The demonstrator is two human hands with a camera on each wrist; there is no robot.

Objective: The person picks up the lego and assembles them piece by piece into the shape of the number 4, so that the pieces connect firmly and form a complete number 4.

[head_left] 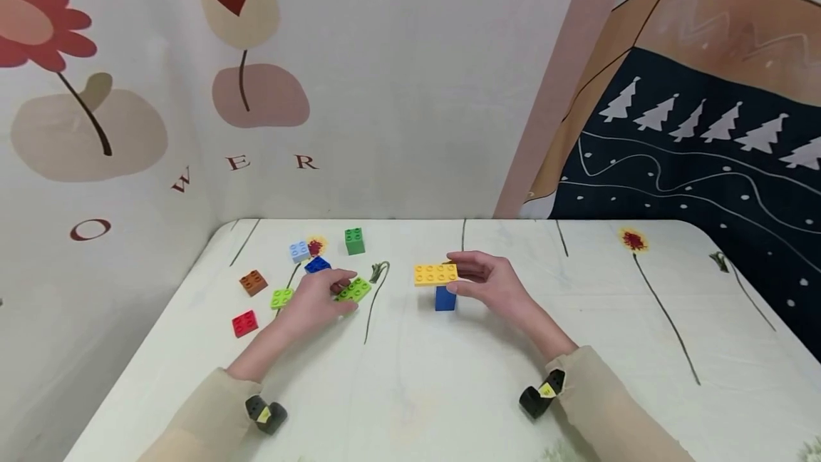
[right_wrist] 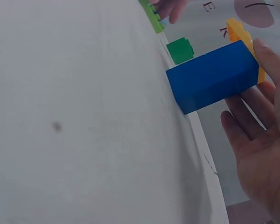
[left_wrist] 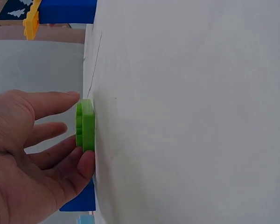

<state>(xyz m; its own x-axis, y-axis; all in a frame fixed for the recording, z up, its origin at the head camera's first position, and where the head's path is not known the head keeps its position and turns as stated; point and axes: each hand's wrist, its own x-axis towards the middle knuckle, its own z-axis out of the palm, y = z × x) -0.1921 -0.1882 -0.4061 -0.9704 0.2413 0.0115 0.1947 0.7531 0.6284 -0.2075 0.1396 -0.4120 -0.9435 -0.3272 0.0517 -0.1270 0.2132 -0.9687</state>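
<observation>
My left hand (head_left: pixel 314 299) is around a lime green brick (head_left: pixel 354 289), its thumb and fingers on either side; the left wrist view shows that brick (left_wrist: pixel 87 125) edge-on, low by the table surface. My right hand (head_left: pixel 494 282) grips the right end of a long yellow brick (head_left: pixel 435 275) between thumb and fingers. Beneath that end is a tall blue block (head_left: pixel 445 299), and the yellow brick overhangs to the left. In the right wrist view the blue block (right_wrist: pixel 214 77) joins the yellow brick (right_wrist: pixel 240 35); some fingers are partly hidden behind it.
Around my left hand lie loose bricks: light blue (head_left: pixel 299 252), dark blue (head_left: pixel 317 264), brown (head_left: pixel 253 282), small lime (head_left: pixel 281 298) and red (head_left: pixel 244 324). A green brick (head_left: pixel 354 241) is further back. Printed flowers mark the white table cloth (head_left: pixel 410 391); a curtain (head_left: pixel 398 91) hangs behind.
</observation>
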